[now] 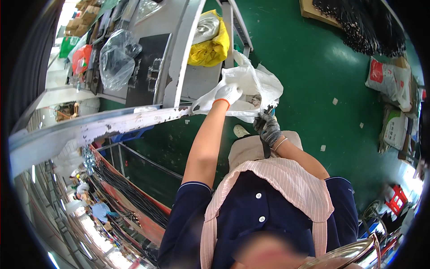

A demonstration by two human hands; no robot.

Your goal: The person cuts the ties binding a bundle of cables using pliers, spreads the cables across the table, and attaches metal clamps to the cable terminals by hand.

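A white woven plastic bag (267, 85) hangs with its mouth open beside the metal frame, and some greyish contents show inside. My left hand (229, 93), in a white glove with an orange cuff, is closed on the bag's near left part at the opening. In a grey, dirty glove, my right hand (268, 127) is closed at the bag's lower right edge. Something small with a teal part pokes out above its fingers; its kind is too small to tell.
Left of the bag stands a worn metal frame (134, 122) with shelves. A yellow bag (214, 50) sits on a shelf and a clear plastic bag (117, 60) farther left. Black cables (358, 22) lie at the far right, with filled sacks (389, 83) below them. The floor (309, 89) is green.
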